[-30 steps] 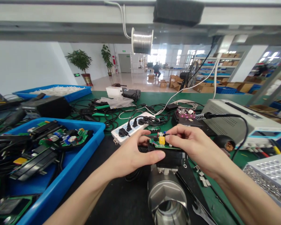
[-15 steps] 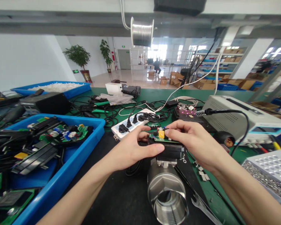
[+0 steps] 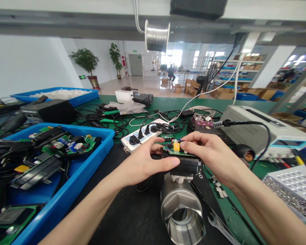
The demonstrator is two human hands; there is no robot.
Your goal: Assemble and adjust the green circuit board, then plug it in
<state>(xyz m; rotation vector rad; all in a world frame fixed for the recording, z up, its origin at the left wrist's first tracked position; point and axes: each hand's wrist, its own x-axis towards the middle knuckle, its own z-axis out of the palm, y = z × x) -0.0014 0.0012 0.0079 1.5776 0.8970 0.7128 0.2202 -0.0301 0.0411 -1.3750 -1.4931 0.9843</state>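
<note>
A black unit with a green circuit board (image 3: 177,150) on top sits mounted on a steel valve body (image 3: 181,208) at the middle of the bench. My left hand (image 3: 145,162) grips the unit's left side, thumb along its front edge. My right hand (image 3: 211,153) holds the right side, with fingertips pinched at the board near its yellow component. Both hands are closed around the unit.
A blue bin (image 3: 73,183) of circuit boards and black parts lies at left. A white power strip (image 3: 140,136) with cables sits behind my hands. A soldering iron (image 3: 234,123), a grey power supply (image 3: 265,132) and a perforated metal tray (image 3: 293,190) stand at right. A solder spool (image 3: 156,35) hangs overhead.
My hands stay on the unit with hardly any shift in grip. The view has drifted slightly.
</note>
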